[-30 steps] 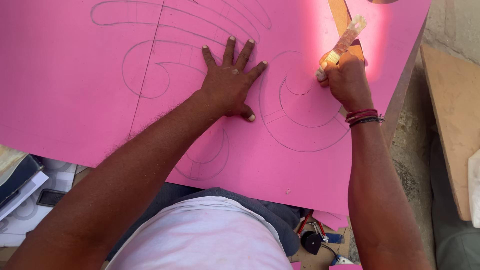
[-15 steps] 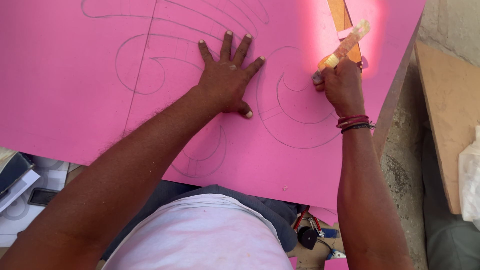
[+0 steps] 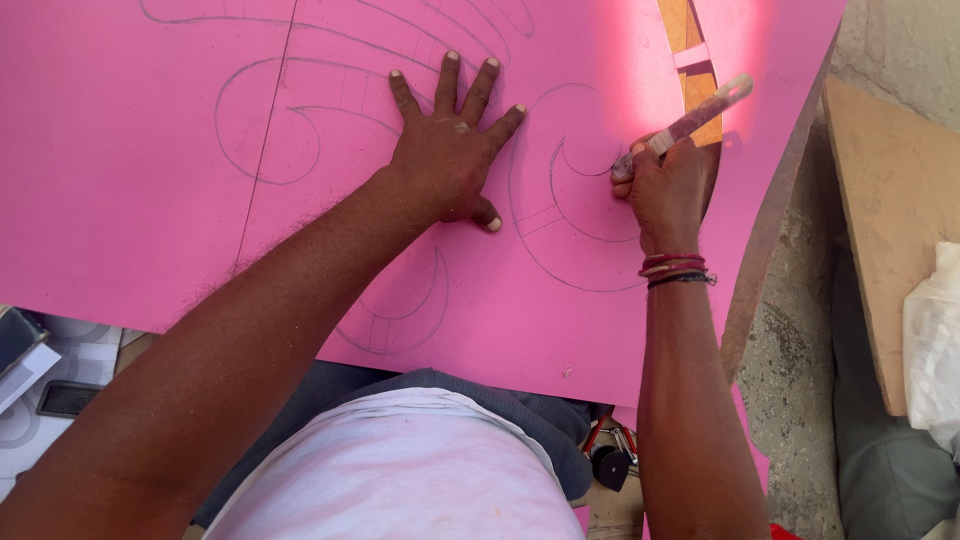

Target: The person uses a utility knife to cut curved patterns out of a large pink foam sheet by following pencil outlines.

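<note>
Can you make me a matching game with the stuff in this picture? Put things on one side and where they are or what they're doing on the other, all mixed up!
Things:
1. left hand
2. right hand
3. white plastic bag
4. bracelets

Places or states:
A. around the right wrist
B. gripping a cutting knife
C. pressed flat, fingers spread, on the pink sheet
D. at the far right edge, off the sheet

Pairs: 1-C, 2-B, 3-D, 4-A

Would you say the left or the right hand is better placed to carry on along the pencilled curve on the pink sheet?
Probably the right hand: it grips the cutter with its tip on the pencilled curve. The left hand lies flat, fingers spread, on the pink sheet.
</note>
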